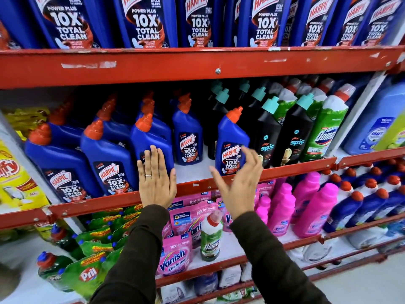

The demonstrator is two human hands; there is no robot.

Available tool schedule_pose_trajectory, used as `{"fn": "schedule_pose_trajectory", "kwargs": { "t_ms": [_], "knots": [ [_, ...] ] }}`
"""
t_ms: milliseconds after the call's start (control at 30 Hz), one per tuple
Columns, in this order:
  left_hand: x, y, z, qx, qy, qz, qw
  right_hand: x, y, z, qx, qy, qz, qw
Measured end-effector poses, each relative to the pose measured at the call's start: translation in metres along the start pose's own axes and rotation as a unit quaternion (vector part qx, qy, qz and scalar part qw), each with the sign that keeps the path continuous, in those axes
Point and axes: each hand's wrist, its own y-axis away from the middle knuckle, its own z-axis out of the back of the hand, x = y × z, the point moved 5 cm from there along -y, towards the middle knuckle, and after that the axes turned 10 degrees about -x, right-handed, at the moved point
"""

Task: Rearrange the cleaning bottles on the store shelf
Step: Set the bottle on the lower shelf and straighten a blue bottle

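Blue Harpic bottles with orange caps stand in rows on the middle red shelf (122, 199). My left hand (156, 183) lies flat, fingers together, against the front of one blue Harpic bottle (151, 141). A single Harpic bottle (231, 141) stands apart further right, by the black Spic bottles (268, 137). My right hand (237, 183) hovers open just in front of it, fingers spread and slightly blurred, holding nothing. Another Harpic bottle (188, 134) stands further back between my hands, with bare white shelf in front of it.
Green and white Domex bottles (326, 132) stand right of the Spic ones. Large Harpic bottles (144, 20) fill the shelf above. Below are pink Vanish pouches (175, 255), pink bottles (313, 205), a lone Domex bottle (210, 238) and green Pril bottles (87, 275).
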Motion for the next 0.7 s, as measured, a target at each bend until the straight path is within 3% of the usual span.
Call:
{"fn": "schedule_pose_trajectory", "kwargs": {
  "t_ms": [133, 300, 400, 500, 700],
  "knots": [
    [0.0, 0.0, 0.0, -0.002, 0.003, 0.001, 1.0, 0.026, -0.054, -0.005, -0.026, 0.062, 0.024, 0.997],
    [0.0, -0.001, 0.0, -0.006, 0.009, -0.002, 1.0, 0.031, -0.078, -0.024, 0.047, 0.161, 0.006, 0.986],
    [0.0, -0.001, 0.0, -0.007, 0.007, -0.004, 1.0, 0.032, -0.078, -0.025, 0.043, 0.189, 0.02, 0.981],
    [0.0, -0.002, 0.0, -0.007, 0.005, -0.006, 1.0, 0.033, -0.081, -0.023, 0.043, 0.175, 0.026, 0.983],
    [0.002, 0.0, -0.002, -0.01, 0.0, -0.005, 1.0, 0.049, -0.071, -0.025, 0.065, 0.035, 0.032, 0.997]
  ]
}}
